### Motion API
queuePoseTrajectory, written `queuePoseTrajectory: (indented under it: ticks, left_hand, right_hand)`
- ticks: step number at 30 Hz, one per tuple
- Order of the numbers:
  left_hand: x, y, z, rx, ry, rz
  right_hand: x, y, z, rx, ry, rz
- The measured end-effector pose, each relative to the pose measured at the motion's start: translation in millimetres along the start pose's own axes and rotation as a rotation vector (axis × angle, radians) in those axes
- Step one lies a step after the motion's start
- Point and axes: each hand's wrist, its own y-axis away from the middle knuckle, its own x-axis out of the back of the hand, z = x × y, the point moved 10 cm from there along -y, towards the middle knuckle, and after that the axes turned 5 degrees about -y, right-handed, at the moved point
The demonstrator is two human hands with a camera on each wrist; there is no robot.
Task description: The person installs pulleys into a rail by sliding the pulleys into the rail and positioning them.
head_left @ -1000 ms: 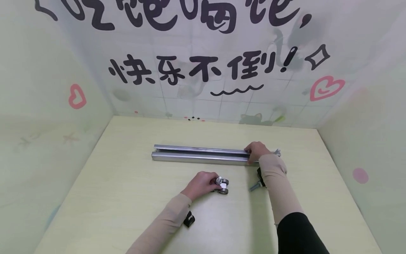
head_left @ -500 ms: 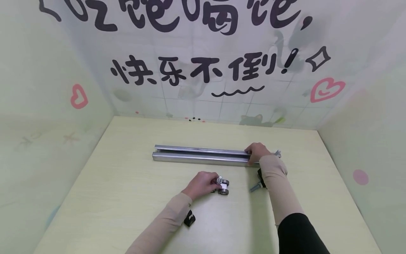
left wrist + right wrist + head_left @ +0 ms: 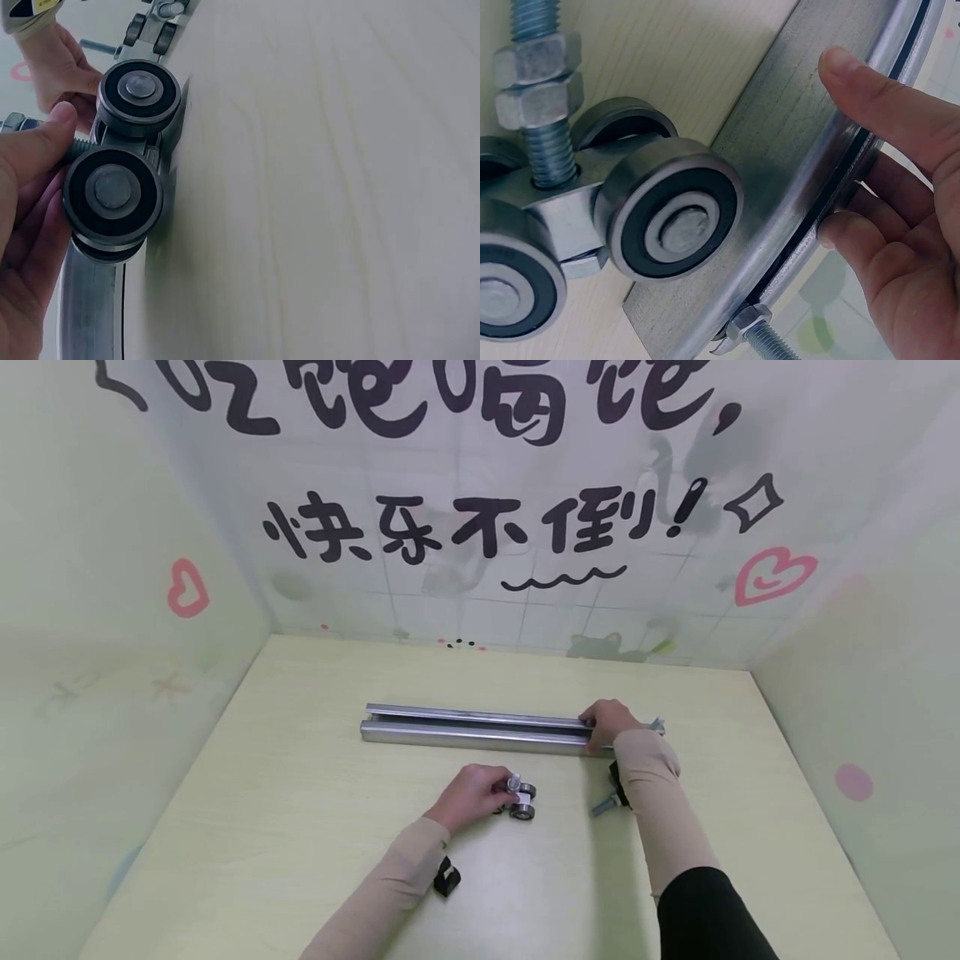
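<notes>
My left hand (image 3: 468,797) pinches the bolt of a four-wheeled roller trolley (image 3: 524,799) just above the table. In the left wrist view the thumb lies on the threaded bolt, beside the trolley's dark-faced wheels (image 3: 112,193). My right hand (image 3: 611,720) grips a slotted metal rail (image 3: 465,733) near its right end, with the thumb on the near side and fingers at the far side. A bolt with a nut (image 3: 757,330) sticks out of the slot at that end. Another roller trolley (image 3: 671,225) lies on the table beside the right sleeve, partly hidden by it in the head view.
A small black part (image 3: 447,878) lies by the left sleeve. The pale table (image 3: 300,827) is bounded by a printed wall (image 3: 480,610) behind and by walls on both sides.
My left hand has shifted slightly left with the roller trolley over the last half second. My right hand keeps its grip on the rail, which stays in place.
</notes>
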Motion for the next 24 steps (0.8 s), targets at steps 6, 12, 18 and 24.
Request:
queuePoseTrajectory:
  ticks: [6,12,18,24]
  left_hand:
    - [12.7,6.8,-18.7,0.085,0.057,0.044]
    - [32.0,16.4,-40.0,0.179,0.083,0.113]
    - [50.6,27.7,-60.3,0.238,0.114,0.193]
    - [66.9,43.0,-76.2,0.295,0.111,0.25]
  right_hand:
    - [-0.4,1.1,-1.0,-0.007,-0.012,-0.005]
    - [-0.7,0.2,-1.5,-0.017,-0.03,-0.008]
    - [-1.9,-3.1,1.3,0.008,-0.002,0.002]
    - [-2.7,-1.3,0.0,0.02,-0.002,0.0]
